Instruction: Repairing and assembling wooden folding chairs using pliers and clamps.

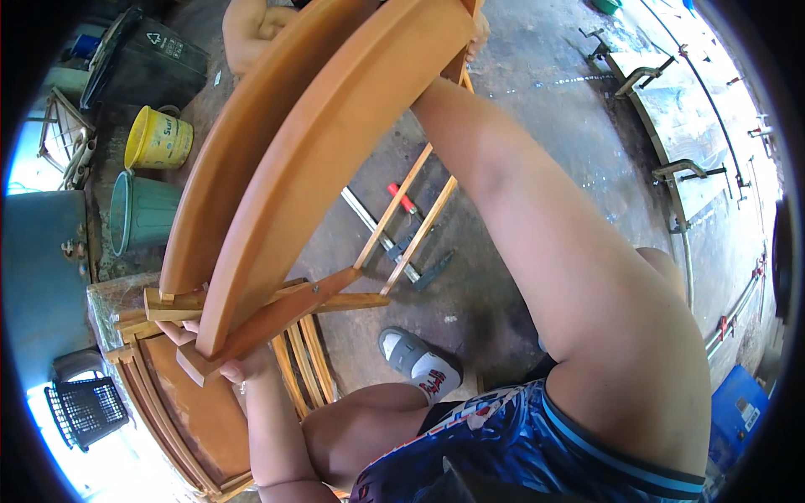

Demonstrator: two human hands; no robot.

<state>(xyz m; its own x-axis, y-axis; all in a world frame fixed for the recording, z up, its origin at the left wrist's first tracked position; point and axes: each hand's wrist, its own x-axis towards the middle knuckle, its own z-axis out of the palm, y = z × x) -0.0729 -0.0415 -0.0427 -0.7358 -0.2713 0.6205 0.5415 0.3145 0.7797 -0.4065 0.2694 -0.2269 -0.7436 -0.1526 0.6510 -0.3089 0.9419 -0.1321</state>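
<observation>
At near left, the left hand [239, 369] is clamped on the frame [327, 159], which slants across the middle; the right hand is hidden behind the frame's far part, so I cannot tell its grip; a clamp [392, 250] lies on the floor [520, 277]

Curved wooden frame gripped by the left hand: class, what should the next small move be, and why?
Probably steady the curved wooden frame with the left hand before shifting it: that hand grips one end, the right arm reaches behind the other, where its grip is unclear, and a red-handled clamp lies on the floor.
</observation>
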